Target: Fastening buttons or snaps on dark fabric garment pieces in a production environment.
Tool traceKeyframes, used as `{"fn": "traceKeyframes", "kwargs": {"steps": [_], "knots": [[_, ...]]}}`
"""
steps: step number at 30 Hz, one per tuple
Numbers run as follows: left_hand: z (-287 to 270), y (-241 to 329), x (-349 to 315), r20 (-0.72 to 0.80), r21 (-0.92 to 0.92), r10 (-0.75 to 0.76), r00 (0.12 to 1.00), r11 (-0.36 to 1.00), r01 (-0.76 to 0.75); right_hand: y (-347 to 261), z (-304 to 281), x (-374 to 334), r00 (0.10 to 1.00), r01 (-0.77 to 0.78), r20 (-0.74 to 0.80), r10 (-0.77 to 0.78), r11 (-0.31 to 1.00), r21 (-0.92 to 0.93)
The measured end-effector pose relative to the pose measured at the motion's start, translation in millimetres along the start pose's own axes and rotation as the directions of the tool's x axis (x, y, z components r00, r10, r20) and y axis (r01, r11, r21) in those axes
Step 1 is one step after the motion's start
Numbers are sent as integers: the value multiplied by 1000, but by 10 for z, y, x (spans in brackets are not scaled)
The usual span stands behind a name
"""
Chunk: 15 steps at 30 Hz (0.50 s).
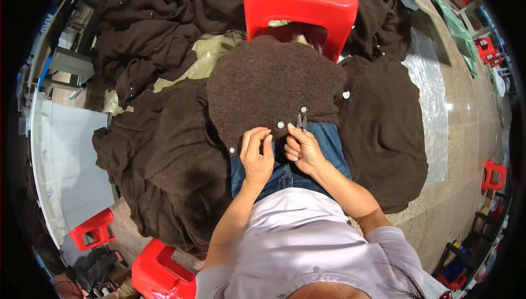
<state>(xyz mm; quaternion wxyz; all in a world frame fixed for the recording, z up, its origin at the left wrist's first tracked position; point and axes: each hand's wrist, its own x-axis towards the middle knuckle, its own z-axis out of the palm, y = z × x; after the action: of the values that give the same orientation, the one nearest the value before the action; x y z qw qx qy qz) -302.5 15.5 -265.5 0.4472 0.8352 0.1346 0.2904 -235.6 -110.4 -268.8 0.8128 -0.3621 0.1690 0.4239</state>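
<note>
A dark brown knitted garment [268, 80] lies spread over my lap, on blue jeans. Along its near edge sit several sparkly round buttons, one of them [280, 125] between my hands. My left hand [257, 155] is closed, its fingertips pinching the garment's near edge. Close beside it, my right hand [304, 152] is curled around a small pair of thread snips [302, 120]. Their dark pointed blades stick up past the fingers, just below another button [304, 110]. The right thumb and forefinger are pressed together near the edge; whether they also grip a thread is too small to tell.
A red plastic stool [301, 3] stands ahead, against the garment. Brown knit piles lie left [175, 156], right [383, 134] and far left [153, 30], partly on yellowish plastic sheeting [211, 55]. Clear plastic film [430, 102] covers floor at right. Another red stool [161, 271] is behind left.
</note>
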Motion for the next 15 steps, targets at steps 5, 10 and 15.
{"fn": "traceKeyframes", "kwargs": {"steps": [5,10,15], "knots": [[-18,-19,-10,-1,-4,7,1000,1000,-7,16,-44,-5,996,-23,88,18,998,58],[-10,48,7,27,-65,0,1000,998,2,28,-82,3,995,-22,98,17,999,48],[-15,86,2,24,-111,30,999,993,-27,23,-62,-43,997,6,81,-3,999,-38]]}}
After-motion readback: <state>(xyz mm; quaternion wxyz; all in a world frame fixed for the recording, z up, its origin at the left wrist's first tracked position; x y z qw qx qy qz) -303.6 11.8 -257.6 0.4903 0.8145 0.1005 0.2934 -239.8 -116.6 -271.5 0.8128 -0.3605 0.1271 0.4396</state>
